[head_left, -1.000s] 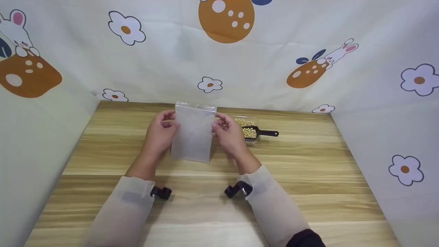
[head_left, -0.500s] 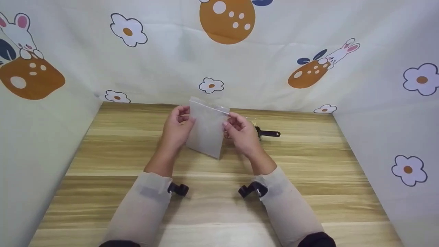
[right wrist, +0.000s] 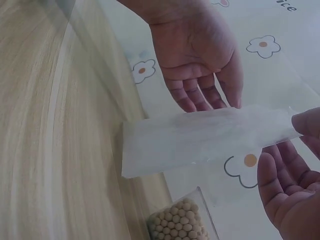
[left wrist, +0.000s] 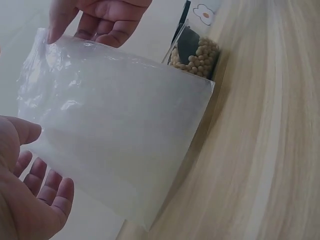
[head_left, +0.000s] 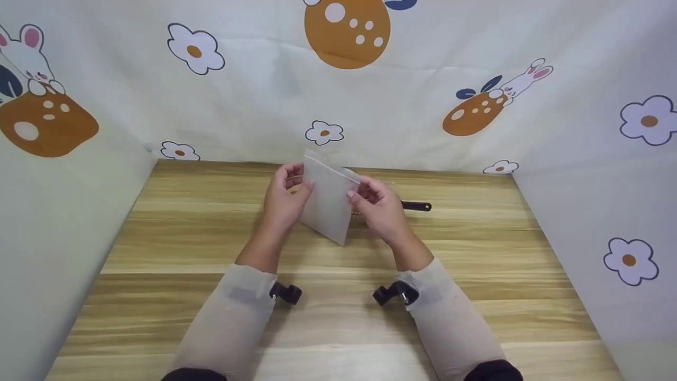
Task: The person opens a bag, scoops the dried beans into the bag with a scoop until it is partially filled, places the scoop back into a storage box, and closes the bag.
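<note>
A translucent zip-top plastic bag (head_left: pixel 329 203) stands tilted between my two hands, its seal strip at the top and its lower corner close over the table. My left hand (head_left: pixel 285 198) pinches the bag's left edge near the top, thumb in front. On the opposite edge, my right hand (head_left: pixel 382 209) pinches the bag just under the seal. In the left wrist view the bag (left wrist: pixel 115 115) looks flat, with creases and glare near its mouth end. The right wrist view shows the bag (right wrist: pixel 190 142) nearly side-on.
Behind my right hand is a clear container of pale round beads (right wrist: pixel 177 222), mostly hidden in the head view. A black scoop's handle (head_left: pixel 417 206) sticks out to its right. The wood-grain table (head_left: pixel 174 233) meets a patterned cloth backdrop (head_left: pixel 254 106) at the back and sides.
Both hands have moved right with the bag, which has turned more edge-on and tilted. The bead container, visible earlier, is now mostly covered by my right hand.
</note>
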### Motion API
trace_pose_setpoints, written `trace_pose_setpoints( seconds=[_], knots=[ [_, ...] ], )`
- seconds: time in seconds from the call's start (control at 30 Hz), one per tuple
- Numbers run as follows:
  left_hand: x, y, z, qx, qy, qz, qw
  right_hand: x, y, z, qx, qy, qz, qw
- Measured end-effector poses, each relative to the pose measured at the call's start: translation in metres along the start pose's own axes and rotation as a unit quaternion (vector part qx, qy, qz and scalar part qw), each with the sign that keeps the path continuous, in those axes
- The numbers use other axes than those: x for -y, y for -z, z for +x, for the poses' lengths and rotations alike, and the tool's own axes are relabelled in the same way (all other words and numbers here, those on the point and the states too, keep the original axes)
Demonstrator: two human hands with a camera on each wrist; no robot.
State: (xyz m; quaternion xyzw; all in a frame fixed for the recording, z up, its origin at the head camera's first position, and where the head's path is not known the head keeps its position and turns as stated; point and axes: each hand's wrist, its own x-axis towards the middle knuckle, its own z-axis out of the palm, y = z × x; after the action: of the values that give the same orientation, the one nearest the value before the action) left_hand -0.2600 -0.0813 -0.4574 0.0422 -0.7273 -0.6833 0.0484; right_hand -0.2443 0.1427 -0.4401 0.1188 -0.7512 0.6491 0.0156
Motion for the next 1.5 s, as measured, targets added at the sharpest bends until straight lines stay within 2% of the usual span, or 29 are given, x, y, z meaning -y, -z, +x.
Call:
trace_pose_setpoints(
  seconds=[0.2, 0.4, 0.57, 0.7, 0.9, 1.13, 1.5],
  knots=[
    [-0.002, -0.006, -0.006, 0.002, -0.026, 0.004, 0.9997, 0.003, 0.001, -0.001, 0.017, 0.018, 0.019, 1.0],
    [-0.011, -0.016, -0.018, -0.01, -0.045, 0.034, 0.9984, 0.011, -0.001, -0.006, 0.024, 0.009, 0.043, 0.999],
    [-0.019, -0.024, -0.029, 0.028, -0.061, 0.018, 0.9976, 0.019, -0.004, -0.007, 0.042, -0.012, 0.115, 0.992],
    [-0.025, -0.029, -0.036, 0.056, -0.071, -0.008, 0.9959, 0.022, -0.006, -0.007, 0.039, -0.036, 0.164, 0.985],
    [-0.032, -0.033, -0.043, 0.073, -0.055, -0.015, 0.9957, 0.023, -0.009, -0.006, 0.018, -0.06, 0.195, 0.979],
    [-0.036, -0.035, -0.044, 0.057, -0.031, -0.037, 0.9972, 0.022, -0.01, -0.005, 0.0, -0.071, 0.187, 0.98],
    [-0.04, -0.034, -0.048, 0.047, -0.008, -0.052, 0.9975, 0.024, -0.014, -0.008, 0.008, -0.063, 0.188, 0.98]
  ],
)
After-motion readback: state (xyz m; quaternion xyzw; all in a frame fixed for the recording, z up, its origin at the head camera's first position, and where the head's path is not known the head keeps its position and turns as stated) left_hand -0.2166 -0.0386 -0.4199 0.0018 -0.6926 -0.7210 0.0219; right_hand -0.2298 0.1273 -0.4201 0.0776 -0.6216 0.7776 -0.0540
